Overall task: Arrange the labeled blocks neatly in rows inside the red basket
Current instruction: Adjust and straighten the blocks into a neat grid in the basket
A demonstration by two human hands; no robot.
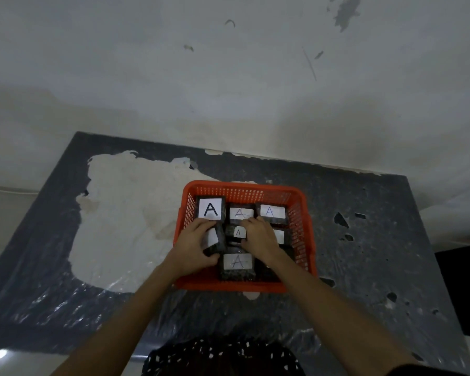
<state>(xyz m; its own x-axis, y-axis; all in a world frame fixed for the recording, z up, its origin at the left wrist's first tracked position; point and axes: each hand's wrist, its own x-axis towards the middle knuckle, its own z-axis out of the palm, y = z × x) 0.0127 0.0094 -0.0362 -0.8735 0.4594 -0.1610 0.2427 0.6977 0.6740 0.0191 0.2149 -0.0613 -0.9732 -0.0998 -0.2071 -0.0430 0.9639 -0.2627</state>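
A red plastic basket (244, 189) stands on the table and holds several dark blocks with white "A" labels. Three blocks fill its far row: left (210, 210), middle (240, 213), right (272, 212). A small block (238, 232) lies in the middle and another (238, 263) near the front wall. My left hand (194, 246) is closed around a tilted block (214, 238) at the basket's left side. My right hand (258, 237) rests palm down over the middle row, fingers touching the blocks there and partly hiding one at the right (280, 236).
The table (364, 253) is dark, covered with wrinkled plastic, with a large pale patch (120, 218) left of the basket. A wall rises right behind it. A dark object (461, 291) sits past the table's right edge.
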